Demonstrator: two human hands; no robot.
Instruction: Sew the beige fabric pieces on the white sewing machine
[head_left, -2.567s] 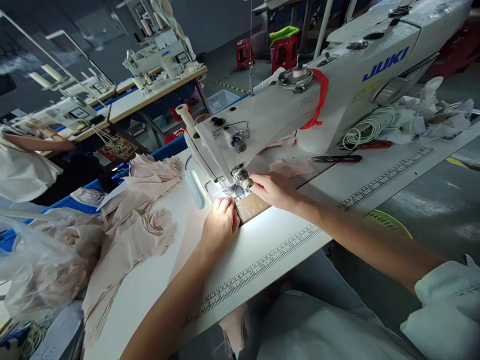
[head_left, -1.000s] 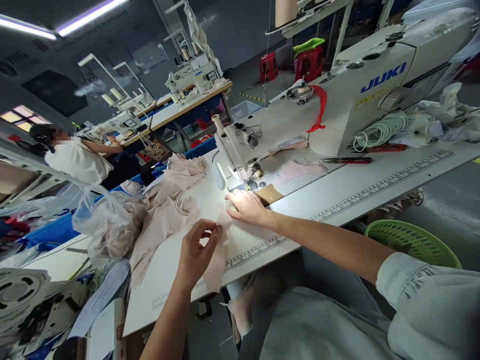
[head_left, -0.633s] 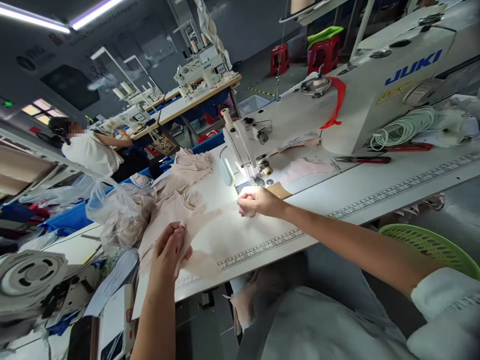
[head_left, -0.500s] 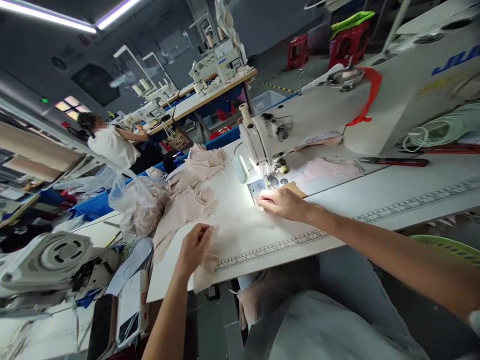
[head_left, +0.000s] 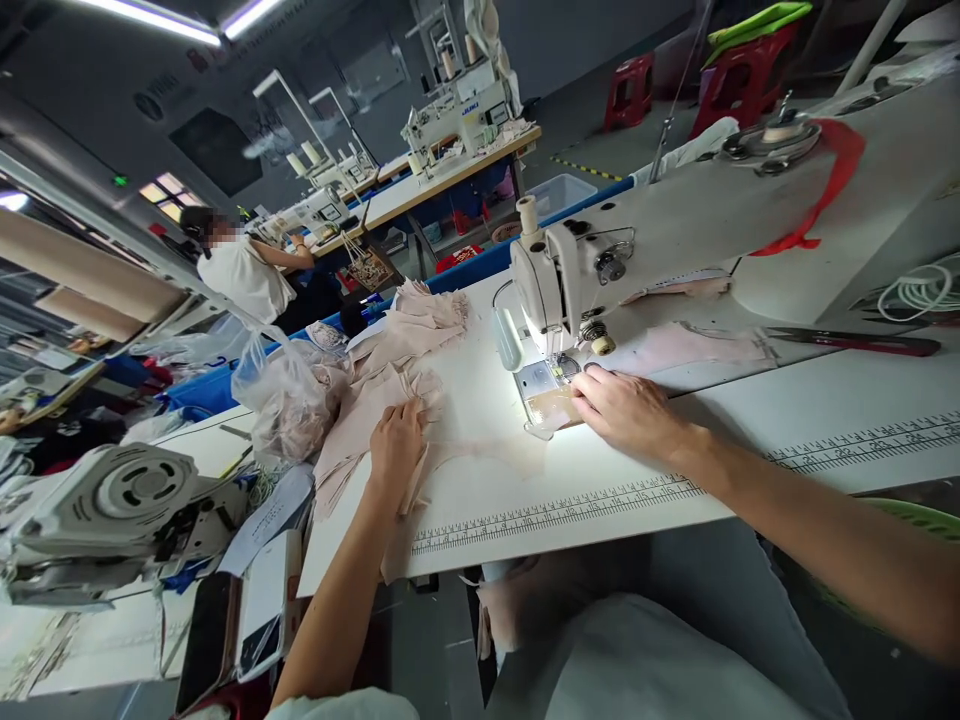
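My left hand (head_left: 397, 440) rests at the right edge of a pile of pale pink fabric pieces (head_left: 360, 405), fingers bent over the cloth; whether it pinches a piece is unclear. A thin, sheer piece of fabric (head_left: 487, 456) lies on the white table between my hands. Beside the needle area of the sewing machine (head_left: 546, 280), my right hand (head_left: 622, 405) has its fingertips together at the lit metal plate (head_left: 537, 378); anything between them is too small to make out. Another pink piece (head_left: 686, 347) lies behind my right hand.
Dark-handled tweezers or snips (head_left: 885, 343) lie at the right. A printed ruler (head_left: 555, 512) runs along the table's front edge. Left are a plastic bag of fabric (head_left: 292, 400), phones (head_left: 264, 605) and another machine head (head_left: 124, 500). A person (head_left: 244, 270) sits at a far machine.
My left hand has moved up onto the fabric pile. My right hand has shifted right, beside the needle plate. The view has shifted slightly, and the sheer piece lies flatter.
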